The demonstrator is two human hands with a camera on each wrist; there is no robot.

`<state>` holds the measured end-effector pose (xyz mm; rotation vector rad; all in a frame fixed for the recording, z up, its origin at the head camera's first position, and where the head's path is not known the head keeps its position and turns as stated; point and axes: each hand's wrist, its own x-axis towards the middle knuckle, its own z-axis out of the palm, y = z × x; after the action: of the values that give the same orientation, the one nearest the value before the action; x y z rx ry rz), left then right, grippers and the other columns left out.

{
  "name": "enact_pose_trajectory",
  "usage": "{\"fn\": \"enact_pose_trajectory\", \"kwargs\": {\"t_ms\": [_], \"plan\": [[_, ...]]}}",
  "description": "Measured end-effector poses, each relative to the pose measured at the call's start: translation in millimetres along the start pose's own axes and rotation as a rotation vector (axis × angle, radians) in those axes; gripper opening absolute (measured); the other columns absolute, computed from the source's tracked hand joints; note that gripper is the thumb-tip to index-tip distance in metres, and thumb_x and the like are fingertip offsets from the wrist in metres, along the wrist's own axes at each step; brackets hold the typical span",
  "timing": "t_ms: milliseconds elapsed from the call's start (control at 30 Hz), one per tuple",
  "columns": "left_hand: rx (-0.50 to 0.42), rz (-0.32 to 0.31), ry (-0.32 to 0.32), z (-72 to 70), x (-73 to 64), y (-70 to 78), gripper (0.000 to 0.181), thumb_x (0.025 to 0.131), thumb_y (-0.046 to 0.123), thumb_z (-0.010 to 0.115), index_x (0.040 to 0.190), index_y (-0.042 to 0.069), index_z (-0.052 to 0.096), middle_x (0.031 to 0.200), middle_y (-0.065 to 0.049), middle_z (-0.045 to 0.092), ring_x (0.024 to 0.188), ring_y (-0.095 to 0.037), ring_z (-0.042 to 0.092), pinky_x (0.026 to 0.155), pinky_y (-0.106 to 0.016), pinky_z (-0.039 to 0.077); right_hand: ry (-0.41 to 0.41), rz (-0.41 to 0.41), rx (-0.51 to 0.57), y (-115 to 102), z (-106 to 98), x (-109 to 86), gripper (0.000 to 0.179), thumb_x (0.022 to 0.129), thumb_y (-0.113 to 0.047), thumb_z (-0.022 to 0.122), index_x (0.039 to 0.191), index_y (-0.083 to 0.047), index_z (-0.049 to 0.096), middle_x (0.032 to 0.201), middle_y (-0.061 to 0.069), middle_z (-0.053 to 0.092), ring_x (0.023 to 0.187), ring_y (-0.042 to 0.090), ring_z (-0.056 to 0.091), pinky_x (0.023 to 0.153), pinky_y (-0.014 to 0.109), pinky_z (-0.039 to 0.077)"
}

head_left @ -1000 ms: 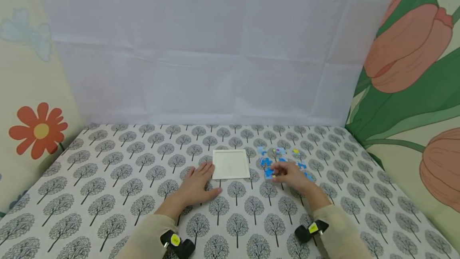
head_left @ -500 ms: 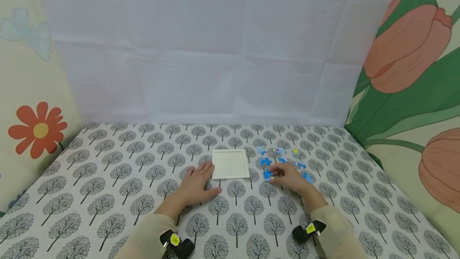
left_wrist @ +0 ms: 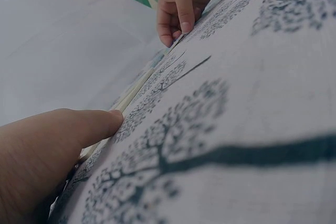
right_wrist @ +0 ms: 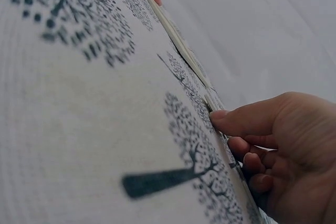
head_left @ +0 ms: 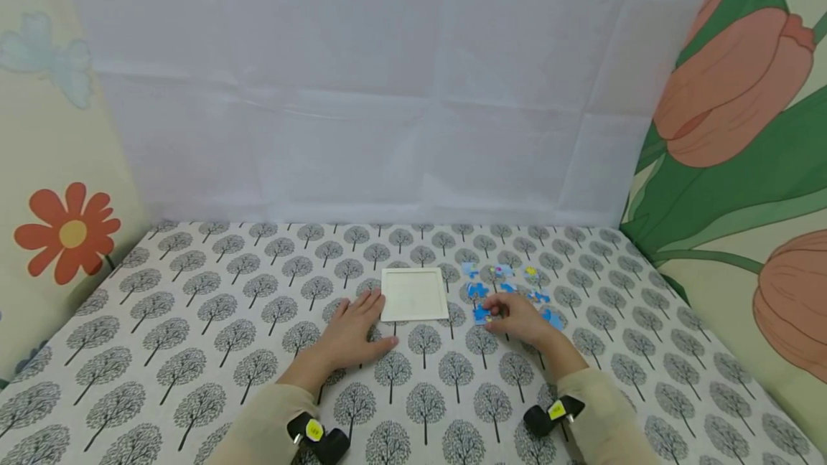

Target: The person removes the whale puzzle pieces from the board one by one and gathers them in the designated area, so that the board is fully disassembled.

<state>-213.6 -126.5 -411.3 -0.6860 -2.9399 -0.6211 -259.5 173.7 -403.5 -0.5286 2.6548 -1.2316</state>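
Observation:
My left hand [head_left: 354, 329] lies flat on the cloth with its fingers straight, fingertips right at the left edge of a shallow square white tray [head_left: 414, 319]. The left thumb [left_wrist: 102, 124] points along the table in the left wrist view. To the right of the tray, my right hand [head_left: 520, 318] pinches a blue puzzle piece [head_left: 480, 313] between thumb and index finger. This piece shows only as a thin edge in the right wrist view, at the tip of the thumb [right_wrist: 241, 119]. The other right fingers are curled under.
Several loose puzzle pieces lie around and beyond the right hand, among them a blue one [head_left: 477, 290], a yellow one [head_left: 531, 272] and a light blue one [head_left: 552, 318]. A tree-print cloth [head_left: 426, 404] covers the table. A white curtain [head_left: 375, 92] hangs behind.
My right hand has shifted slightly left and toward me, uncovering more of the pieces to its right. The left hand and the tray stay in place.

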Motion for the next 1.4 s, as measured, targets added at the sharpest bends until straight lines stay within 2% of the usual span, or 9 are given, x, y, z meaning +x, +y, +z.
{"fn": "enact_pose_trajectory", "kwargs": {"t_ms": [333, 600, 933, 1067, 1267, 1400], "plan": [[-0.009, -0.002, -0.002, -0.2, -0.2, 0.7, 0.075, 0.081, 0.044, 0.052, 0.132, -0.005, 0.027, 0.138, -0.018, 0.022, 0.126, -0.032, 0.014, 0.099, -0.051, 0.005, 0.02, 0.023, -0.007, 2.0, 1.7, 1.7, 0.027, 0.072, 0.0, 0.066, 0.097, -0.002, 0.058, 0.081, 0.004, 0.048, 0.065, 0.017, 0.039, 0.055, 0.029, 0.036], [0.0, 0.018, 0.022, -0.2, -1.3, -2.4, 0.075, 0.08, 0.044, 0.052, 0.132, -0.005, 0.028, 0.137, -0.018, 0.024, 0.125, -0.033, 0.016, 0.098, -0.051, 0.007, 0.0, -0.012, 0.031, 0.5, 1.0, 0.8, 0.028, 0.072, -0.001, 0.066, 0.099, 0.001, 0.057, 0.082, 0.005, 0.048, 0.065, 0.018, 0.038, 0.055, 0.029, 0.035], [-0.012, -0.009, 0.013, -2.4, -3.2, -3.7, 0.075, 0.08, 0.044, 0.053, 0.132, -0.005, 0.029, 0.136, -0.018, 0.025, 0.125, -0.033, 0.016, 0.098, -0.051, 0.007, -0.008, -0.002, 0.123, 0.1, -1.5, 1.9, 0.032, 0.078, -0.011, 0.064, 0.105, 0.002, 0.055, 0.085, 0.006, 0.051, 0.072, 0.018, 0.048, 0.059, 0.03, 0.041], [-0.038, -0.016, 0.009, -4.4, -3.5, -3.4, 0.075, 0.08, 0.044, 0.052, 0.131, -0.006, 0.03, 0.136, -0.019, 0.025, 0.125, -0.033, 0.016, 0.098, -0.052, 0.007, -0.017, 0.017, 0.109, -3.7, -3.4, 1.6, 0.033, 0.078, -0.016, 0.064, 0.106, 0.0, 0.055, 0.083, 0.004, 0.052, 0.072, 0.016, 0.05, 0.059, 0.029, 0.043], [-0.05, -0.021, 0.011, -11.9, -3.1, -4.9, 0.072, 0.08, 0.04, 0.054, 0.131, -0.005, 0.03, 0.134, -0.02, 0.028, 0.124, -0.035, 0.02, 0.097, -0.053, 0.011, 0.004, -0.018, 0.098, -16.1, -10.0, 2.1, 0.032, 0.08, -0.013, 0.062, 0.107, 0.002, 0.054, 0.082, 0.005, 0.053, 0.068, 0.018, 0.049, 0.057, 0.032, 0.043], [0.001, -0.038, 0.028, -26.2, -1.0, -2.6, 0.067, 0.082, 0.039, 0.053, 0.131, -0.003, 0.033, 0.134, -0.021, 0.029, 0.122, -0.037, 0.022, 0.096, -0.055, 0.013, 0.053, -0.068, 0.024, -25.9, -16.9, 5.2, 0.043, 0.084, -0.025, 0.057, 0.119, -0.001, 0.048, 0.092, 0.006, 0.054, 0.079, 0.021, 0.052, 0.064, 0.036, 0.045]]}}
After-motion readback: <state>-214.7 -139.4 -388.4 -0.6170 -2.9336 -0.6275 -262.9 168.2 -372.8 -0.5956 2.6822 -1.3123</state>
